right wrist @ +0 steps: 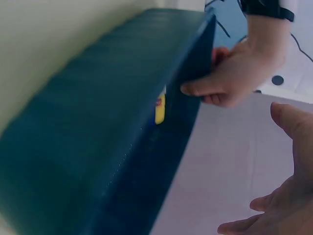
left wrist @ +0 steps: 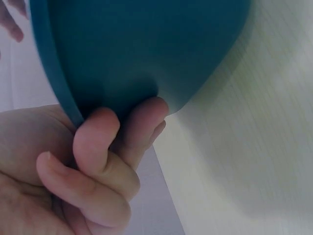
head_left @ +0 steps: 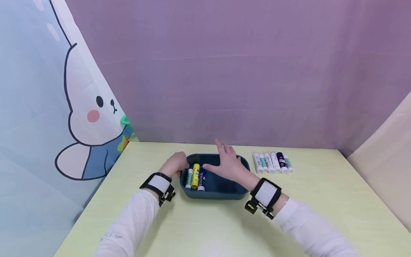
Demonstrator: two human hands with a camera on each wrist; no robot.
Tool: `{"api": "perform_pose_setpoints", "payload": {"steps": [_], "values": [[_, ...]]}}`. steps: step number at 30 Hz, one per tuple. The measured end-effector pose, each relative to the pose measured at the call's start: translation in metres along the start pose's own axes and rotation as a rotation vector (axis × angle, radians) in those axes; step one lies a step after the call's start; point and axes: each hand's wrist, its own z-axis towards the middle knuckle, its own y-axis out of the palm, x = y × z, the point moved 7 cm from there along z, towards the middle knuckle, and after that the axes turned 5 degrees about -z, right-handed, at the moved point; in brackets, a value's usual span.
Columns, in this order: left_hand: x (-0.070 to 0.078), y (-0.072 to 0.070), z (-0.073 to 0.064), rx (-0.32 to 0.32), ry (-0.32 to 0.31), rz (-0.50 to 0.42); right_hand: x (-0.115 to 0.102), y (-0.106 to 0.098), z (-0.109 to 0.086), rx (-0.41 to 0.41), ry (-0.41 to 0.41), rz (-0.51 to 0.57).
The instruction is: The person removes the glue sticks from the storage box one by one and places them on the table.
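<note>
A dark teal plastic tray (head_left: 221,196) stands on the table with three glue sticks inside its left end. These are a white and green glue stick (head_left: 189,179), a yellow glue stick (head_left: 195,175) and a dark blue glue stick (head_left: 201,179). My left hand (head_left: 176,162) grips the tray's left end, thumb inside the rim and curled fingers (left wrist: 98,132) against the outer wall. Over the right half of the tray hovers my right hand (head_left: 228,166), fingers spread and nothing in it. The right wrist view shows its thumb (right wrist: 288,120) apart from the tray.
To the right of the tray, several glue sticks (head_left: 268,162) lie side by side in a row, mostly white with one dark blue. The pale yellow table (head_left: 205,228) meets a purple cloth backdrop (head_left: 221,78) behind. A curtain with a cartoon rabbit (head_left: 86,117) hangs at left.
</note>
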Motion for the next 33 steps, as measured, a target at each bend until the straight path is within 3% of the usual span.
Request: {"api": "perform_pose_setpoints", "payload": {"steps": [14,23,33], "values": [[0.001,-0.002,0.000,-0.004,0.002,-0.012,-0.004,0.062,0.005,-0.091,0.044,0.024],[0.000,0.002,0.002,-0.010,0.030,-0.003,-0.006,0.083,0.006,-0.151,0.047,-0.006],[0.001,-0.001,-0.003,-0.012,0.026,-0.005,-0.008,0.090,0.009,-0.187,0.061,-0.051]]}}
